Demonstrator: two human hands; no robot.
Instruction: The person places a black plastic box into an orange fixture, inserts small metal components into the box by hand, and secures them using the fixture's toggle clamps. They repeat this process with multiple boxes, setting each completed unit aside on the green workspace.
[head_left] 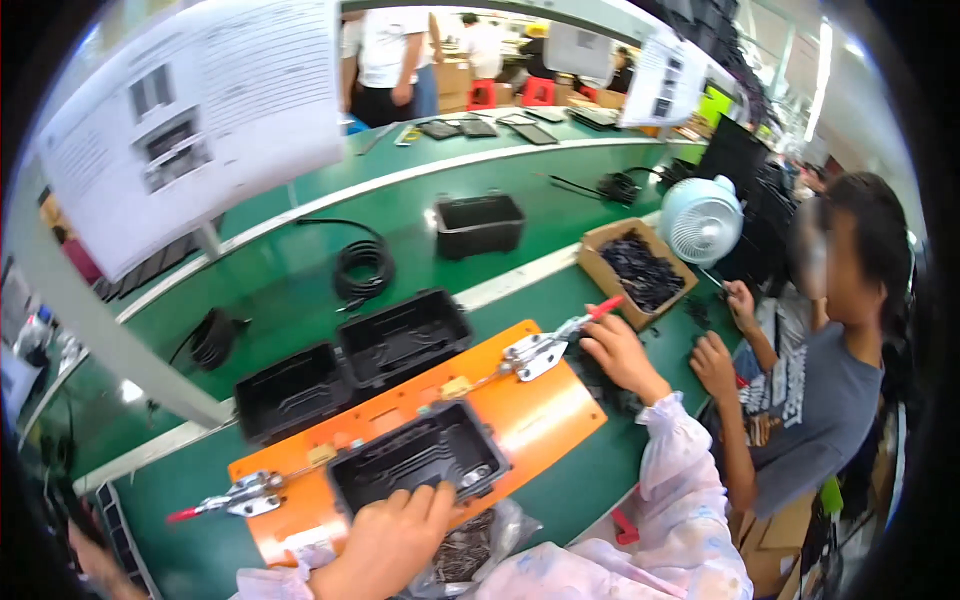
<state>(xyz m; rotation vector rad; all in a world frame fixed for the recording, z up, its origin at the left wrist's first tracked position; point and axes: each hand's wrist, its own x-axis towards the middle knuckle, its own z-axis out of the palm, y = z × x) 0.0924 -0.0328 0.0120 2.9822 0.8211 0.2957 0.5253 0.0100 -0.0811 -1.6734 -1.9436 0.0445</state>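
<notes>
A black plastic box (405, 455) sits, hollow side up, on an orange fixture plate (545, 430). My left hand (390, 540) is closed over the box's near rim, its thumb out of sight. At the plate's far right corner, my right hand (625, 355) has its fingers curled against the red handle (603, 308) of a metal toggle clamp (535, 357). A second toggle clamp (252, 493) stands at the plate's left end, its red handle pointing outward. Under my left hand, a clear plastic bag (468, 548) of small metal parts lies against the plate's near edge.
Two black boxes (405, 340) stand behind the plate. A cardboard box (592, 250) of black parts, a pale blue fan (702, 220) and a seated co-worker (820, 390) are on the right. A coiled black cable (362, 268) and another black box (480, 226) lie farther back.
</notes>
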